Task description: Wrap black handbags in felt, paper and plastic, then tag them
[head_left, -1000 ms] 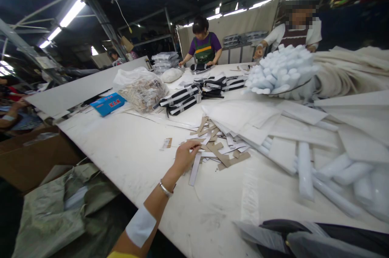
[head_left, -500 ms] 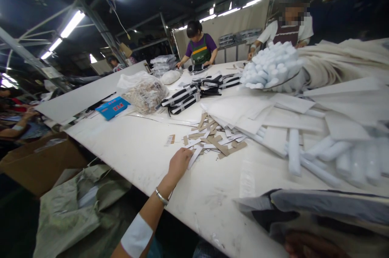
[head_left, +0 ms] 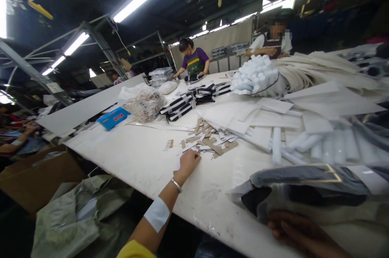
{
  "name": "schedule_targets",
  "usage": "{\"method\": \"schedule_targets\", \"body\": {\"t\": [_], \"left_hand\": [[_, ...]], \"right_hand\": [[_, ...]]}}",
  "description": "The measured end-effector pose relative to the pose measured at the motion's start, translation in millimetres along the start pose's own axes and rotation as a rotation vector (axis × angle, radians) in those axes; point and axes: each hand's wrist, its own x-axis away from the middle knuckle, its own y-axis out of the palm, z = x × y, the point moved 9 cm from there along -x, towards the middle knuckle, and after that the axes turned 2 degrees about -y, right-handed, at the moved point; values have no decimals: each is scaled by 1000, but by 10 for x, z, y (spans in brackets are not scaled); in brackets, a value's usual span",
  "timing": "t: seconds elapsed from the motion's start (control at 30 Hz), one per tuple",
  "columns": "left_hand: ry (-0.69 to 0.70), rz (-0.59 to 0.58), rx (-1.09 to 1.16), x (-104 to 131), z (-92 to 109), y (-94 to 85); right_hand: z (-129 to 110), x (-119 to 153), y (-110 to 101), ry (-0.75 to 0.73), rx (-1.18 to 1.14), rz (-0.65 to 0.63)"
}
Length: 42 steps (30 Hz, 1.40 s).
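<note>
My left hand [head_left: 189, 165], with a bracelet at the wrist, is over the table at the near edge of a heap of cut card strips [head_left: 209, 142], brown and white. Its fingers are closed, and the end of a card strip [head_left: 176, 164] pokes out on its left side. At the lower right is a grey and black bundle in clear plastic [head_left: 310, 177], tilted and partly blurred. My right hand [head_left: 293, 225], in shadow, has its fingers curled at the near side of this bundle and grips it; the fingertips are partly hidden.
White foam rods [head_left: 253, 75] and white sheets [head_left: 322, 97] cover the right side. Black bundles [head_left: 179, 106], a plastic bag of scraps [head_left: 142, 102] and a blue packet [head_left: 113, 118] lie farther back. Two people stand across the white table [head_left: 127, 156]. A green sack [head_left: 75, 217] is below its edge.
My left hand has drawn back slightly from the heap, with a strip end now showing beside it. The bundle and my right hand show more fully at lower right. The view has shifted.
</note>
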Motion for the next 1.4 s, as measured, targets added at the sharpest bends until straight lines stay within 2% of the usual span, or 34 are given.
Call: {"method": "schedule_targets", "body": {"t": [0.1,0.23,0.33,0.43,0.6,0.73,0.83,0.93,1.07,1.17,1.27,1.4], "left_hand": [[32,-12,148,-34,74,-208],[113,6,416,20,284,-683],[189,6,612,156,536,-1048],[261,-9,764,357,847,-1335],[363,-58,895,774,1355,-1605],[440,-104,950,1113,1632,-1698],[483,-142,1007,1340,1745,-1718],[505,-177,1072,1521,1803,-1688],[504,-216,1181,1659,1832,-1580],[494,-246,1293,1696,1840,-1468],[494,-184,1294,1724,1822,-1389],[484,-47,1253,1842,1774,-1332]], "right_hand": [[-72,31,65,-74,37,-28],[-141,126,300,-135,101,-164],[-466,253,475,-267,167,-188],[-970,346,573,-485,233,-78],[-1742,450,625,-885,287,274],[-2166,579,728,-1143,369,491],[-2294,552,834,-1159,405,465],[-2231,457,893,-1055,363,364],[-1990,365,952,-913,183,204],[-1830,356,977,-859,147,169],[-1731,425,902,-886,214,284],[-1675,721,767,-1096,369,565]]}}
